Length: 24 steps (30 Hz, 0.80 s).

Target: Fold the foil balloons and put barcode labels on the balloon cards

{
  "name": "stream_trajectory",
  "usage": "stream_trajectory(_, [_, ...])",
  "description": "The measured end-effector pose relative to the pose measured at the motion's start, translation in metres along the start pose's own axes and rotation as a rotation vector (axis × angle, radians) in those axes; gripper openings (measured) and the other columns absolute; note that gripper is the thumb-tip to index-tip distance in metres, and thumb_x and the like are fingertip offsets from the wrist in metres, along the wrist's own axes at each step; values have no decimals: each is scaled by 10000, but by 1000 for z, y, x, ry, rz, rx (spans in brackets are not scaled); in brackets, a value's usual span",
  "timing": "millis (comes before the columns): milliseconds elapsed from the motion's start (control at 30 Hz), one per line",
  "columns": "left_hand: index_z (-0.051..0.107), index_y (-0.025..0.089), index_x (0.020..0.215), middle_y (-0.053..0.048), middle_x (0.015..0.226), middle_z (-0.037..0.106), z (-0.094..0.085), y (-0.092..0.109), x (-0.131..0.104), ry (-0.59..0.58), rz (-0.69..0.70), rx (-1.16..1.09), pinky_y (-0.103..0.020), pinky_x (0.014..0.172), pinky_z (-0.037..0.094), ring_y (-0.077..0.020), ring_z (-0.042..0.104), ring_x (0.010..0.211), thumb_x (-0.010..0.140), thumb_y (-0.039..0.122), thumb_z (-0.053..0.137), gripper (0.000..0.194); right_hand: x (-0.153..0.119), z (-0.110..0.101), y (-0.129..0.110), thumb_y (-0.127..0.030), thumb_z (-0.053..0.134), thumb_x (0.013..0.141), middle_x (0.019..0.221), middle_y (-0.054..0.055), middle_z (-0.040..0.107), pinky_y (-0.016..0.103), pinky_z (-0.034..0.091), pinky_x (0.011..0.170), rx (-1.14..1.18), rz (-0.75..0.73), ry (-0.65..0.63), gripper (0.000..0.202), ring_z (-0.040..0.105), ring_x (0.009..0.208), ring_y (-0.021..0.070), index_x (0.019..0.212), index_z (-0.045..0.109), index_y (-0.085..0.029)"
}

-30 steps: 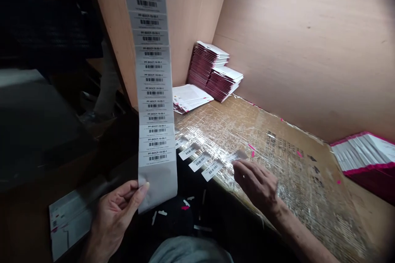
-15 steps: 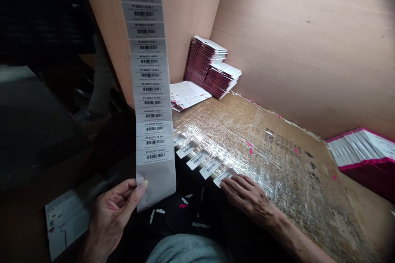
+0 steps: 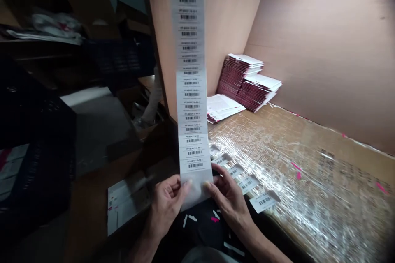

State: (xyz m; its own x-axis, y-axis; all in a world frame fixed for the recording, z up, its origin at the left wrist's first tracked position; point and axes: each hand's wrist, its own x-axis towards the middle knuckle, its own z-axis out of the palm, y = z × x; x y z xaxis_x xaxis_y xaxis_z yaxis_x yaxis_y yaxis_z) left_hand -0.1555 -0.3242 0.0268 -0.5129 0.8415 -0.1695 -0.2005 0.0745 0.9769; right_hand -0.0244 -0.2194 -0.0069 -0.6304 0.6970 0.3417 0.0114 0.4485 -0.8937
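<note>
A long strip of barcode labels [image 3: 193,107] hangs down in front of me, its lower end bare backing paper. My left hand [image 3: 169,197] pinches the left edge of that bare end between thumb and fingers. On the opposite edge, my right hand [image 3: 228,197] grips the same strip, thumb in front and fingers behind. Several single labels stick out over the table edge to the right; the nearest loose label [image 3: 264,201] lies just beyond my right hand.
Stacks of flat white and dark-pink packs [image 3: 243,80] stand in the back corner beside a wooden panel. The plastic-wrapped cardboard surface [image 3: 308,197] carries pink scraps. Paper scraps lie on my dark lap. A printed white pack [image 3: 125,203] sits lower left.
My right hand has left the label at the table edge and now holds the strip's right edge. The view has turned left, so the strip appears farther right.
</note>
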Motion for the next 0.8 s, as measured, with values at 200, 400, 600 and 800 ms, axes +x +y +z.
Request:
stream_trajectory(200, [702,163,1012,-60,920,771,2,4,2,-12,33,2,-232,679,545,-225,720,827,790,268,702,246,30,-14,-24,-201,515,942,1076,109,650,381,488,817,-644,-613,-29,264,607,950,232,1201,564,-208])
stream_trajectory(400, [714,170,1022,-31,922,768,4,2,2,-49,78,40,-227,709,541,-231,715,868,784,252,696,252,56,-16,-48,-140,427,965,744,43,611,315,417,645,-753,-807,-291,205,521,656,163,903,620,-169])
stream_trajectory(600, [729,180,977,-21,903,772,4,2,0,-42,80,65,-213,693,533,-221,714,853,795,227,688,193,54,-4,-36,-168,457,943,714,40,624,281,417,551,-668,-689,-200,215,547,598,144,793,612,-167])
stream_trajectory(800, [701,143,985,-76,881,779,2,-2,2,41,-7,0,-252,692,566,-225,724,779,762,348,727,304,41,-44,-38,-296,483,961,548,-35,608,226,503,479,29,-48,223,161,604,464,119,939,595,-184])
